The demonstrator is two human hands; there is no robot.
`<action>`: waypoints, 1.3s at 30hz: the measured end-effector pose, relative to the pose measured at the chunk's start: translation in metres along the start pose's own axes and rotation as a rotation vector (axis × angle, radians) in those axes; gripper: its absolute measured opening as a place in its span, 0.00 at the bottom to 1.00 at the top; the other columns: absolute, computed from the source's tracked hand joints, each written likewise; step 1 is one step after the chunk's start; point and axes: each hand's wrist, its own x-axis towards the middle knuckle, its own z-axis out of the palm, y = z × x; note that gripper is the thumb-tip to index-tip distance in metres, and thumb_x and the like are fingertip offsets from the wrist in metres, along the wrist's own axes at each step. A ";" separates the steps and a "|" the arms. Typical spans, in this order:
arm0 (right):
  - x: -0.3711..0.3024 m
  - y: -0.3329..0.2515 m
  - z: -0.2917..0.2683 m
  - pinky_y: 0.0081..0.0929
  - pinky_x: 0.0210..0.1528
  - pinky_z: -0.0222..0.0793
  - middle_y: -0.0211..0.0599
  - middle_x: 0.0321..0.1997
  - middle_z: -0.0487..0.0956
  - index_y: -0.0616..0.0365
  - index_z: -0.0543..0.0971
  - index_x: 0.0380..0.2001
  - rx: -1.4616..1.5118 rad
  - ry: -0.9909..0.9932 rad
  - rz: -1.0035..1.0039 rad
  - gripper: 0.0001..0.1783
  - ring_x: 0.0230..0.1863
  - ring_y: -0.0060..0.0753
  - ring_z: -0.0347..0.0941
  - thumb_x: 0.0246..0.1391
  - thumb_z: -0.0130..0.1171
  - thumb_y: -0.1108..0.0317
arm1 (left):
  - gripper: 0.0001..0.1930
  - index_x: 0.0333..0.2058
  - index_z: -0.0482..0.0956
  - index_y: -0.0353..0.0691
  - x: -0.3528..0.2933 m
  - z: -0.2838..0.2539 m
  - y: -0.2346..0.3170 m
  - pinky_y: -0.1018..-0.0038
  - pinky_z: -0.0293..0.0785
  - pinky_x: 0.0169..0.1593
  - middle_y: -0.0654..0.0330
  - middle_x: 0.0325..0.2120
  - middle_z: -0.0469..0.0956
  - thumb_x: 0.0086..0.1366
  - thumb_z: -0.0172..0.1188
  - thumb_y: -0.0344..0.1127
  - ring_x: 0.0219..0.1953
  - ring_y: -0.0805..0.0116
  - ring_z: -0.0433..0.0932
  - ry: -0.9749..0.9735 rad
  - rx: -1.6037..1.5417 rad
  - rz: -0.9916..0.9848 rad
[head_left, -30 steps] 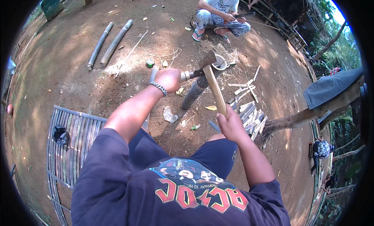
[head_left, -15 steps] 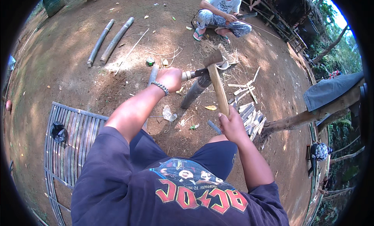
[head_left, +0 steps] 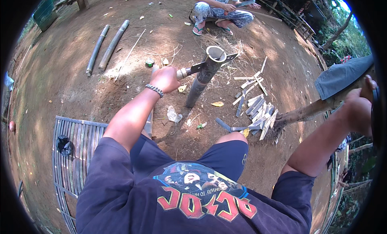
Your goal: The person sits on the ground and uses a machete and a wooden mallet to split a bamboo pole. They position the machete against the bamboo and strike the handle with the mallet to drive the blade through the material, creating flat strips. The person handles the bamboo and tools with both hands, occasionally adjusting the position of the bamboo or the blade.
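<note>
A dark bamboo tube [head_left: 197,88] stands upright in front of me, its pale round rim facing up. My left hand [head_left: 166,79] is closed around the wooden handle of a machete [head_left: 184,73]. The machete's blade shows on both sides of the tube just below the rim; whether it is cut into the wall or lies behind it I cannot tell. Raised at the far right edge, my right hand [head_left: 358,109] has curled fingers. The hatchet it held a moment ago is out of sight beyond the picture's dark rim.
Split bamboo pieces [head_left: 258,113] lie piled right of the tube. A branch post [head_left: 298,113] bears a grey cloth [head_left: 338,78]. Two bamboo poles [head_left: 115,44] lie far left, a slatted bamboo panel [head_left: 86,147] near left. Another person [head_left: 221,12] squats ahead, holding a blade.
My right hand has swung from the tube up and out to the right, taking the hatchet away from the machete and tube. My left hand still grips the machete handle.
</note>
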 end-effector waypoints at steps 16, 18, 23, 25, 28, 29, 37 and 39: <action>-0.006 0.034 -0.018 0.25 0.31 0.72 0.33 0.30 0.76 0.61 0.73 0.40 -0.017 -0.287 0.361 0.07 0.26 0.25 0.72 0.68 0.53 0.68 | 0.16 0.41 0.85 0.39 -0.005 -0.005 0.008 0.56 0.79 0.51 0.44 0.37 0.85 0.54 0.64 0.36 0.43 0.47 0.85 -0.005 0.022 -0.021; 0.013 0.042 -0.016 0.27 0.35 0.73 0.36 0.32 0.76 0.64 0.73 0.40 0.155 -0.132 0.238 0.06 0.28 0.29 0.73 0.66 0.52 0.71 | 0.15 0.40 0.85 0.39 -0.002 0.001 0.007 0.56 0.79 0.51 0.45 0.37 0.85 0.53 0.64 0.36 0.43 0.47 0.85 0.015 0.012 -0.024; -0.279 0.048 -0.024 0.47 0.51 0.72 0.67 0.43 0.78 0.73 0.75 0.47 -0.555 -0.956 0.883 0.26 0.48 0.63 0.75 0.62 0.57 0.55 | 0.13 0.38 0.85 0.41 -0.006 0.004 -0.002 0.55 0.79 0.50 0.45 0.36 0.85 0.53 0.64 0.36 0.42 0.48 0.84 0.010 0.009 -0.025; -0.310 0.047 -0.048 0.47 0.50 0.71 0.68 0.42 0.78 0.74 0.75 0.48 -0.513 -1.415 1.085 0.28 0.48 0.64 0.74 0.63 0.58 0.52 | 0.12 0.38 0.85 0.42 -0.003 -0.003 0.010 0.55 0.79 0.50 0.46 0.36 0.85 0.53 0.64 0.36 0.42 0.48 0.84 -0.022 0.088 0.026; -0.247 0.015 -0.022 0.33 0.37 0.69 0.47 0.35 0.76 0.68 0.72 0.49 -0.344 -1.043 1.368 0.22 0.35 0.40 0.71 0.67 0.54 0.56 | 0.13 0.38 0.85 0.41 -0.013 -0.001 0.007 0.54 0.79 0.49 0.47 0.33 0.84 0.53 0.63 0.35 0.40 0.48 0.84 0.010 0.059 0.064; -0.219 0.014 -0.011 0.28 0.32 0.68 0.40 0.32 0.75 0.66 0.71 0.49 -0.317 -0.938 1.313 0.20 0.31 0.32 0.70 0.69 0.53 0.57 | 0.13 0.37 0.85 0.41 -0.016 -0.002 0.001 0.54 0.79 0.48 0.47 0.33 0.84 0.53 0.63 0.35 0.40 0.47 0.84 0.035 0.057 0.071; -0.016 0.045 -0.052 0.35 0.32 0.72 0.43 0.28 0.75 0.67 0.70 0.46 0.145 -0.045 0.253 0.14 0.28 0.37 0.70 0.66 0.52 0.65 | 0.12 0.36 0.84 0.40 -0.015 0.000 0.004 0.54 0.79 0.49 0.46 0.34 0.84 0.53 0.62 0.34 0.41 0.47 0.84 0.027 0.019 0.051; -0.166 0.046 -0.027 0.40 0.42 0.72 0.56 0.35 0.76 0.70 0.71 0.48 -0.099 -0.084 0.516 0.19 0.38 0.51 0.72 0.62 0.53 0.64 | 0.12 0.37 0.84 0.40 -0.016 -0.005 -0.002 0.54 0.79 0.49 0.47 0.34 0.84 0.53 0.61 0.34 0.41 0.47 0.84 0.007 0.063 0.030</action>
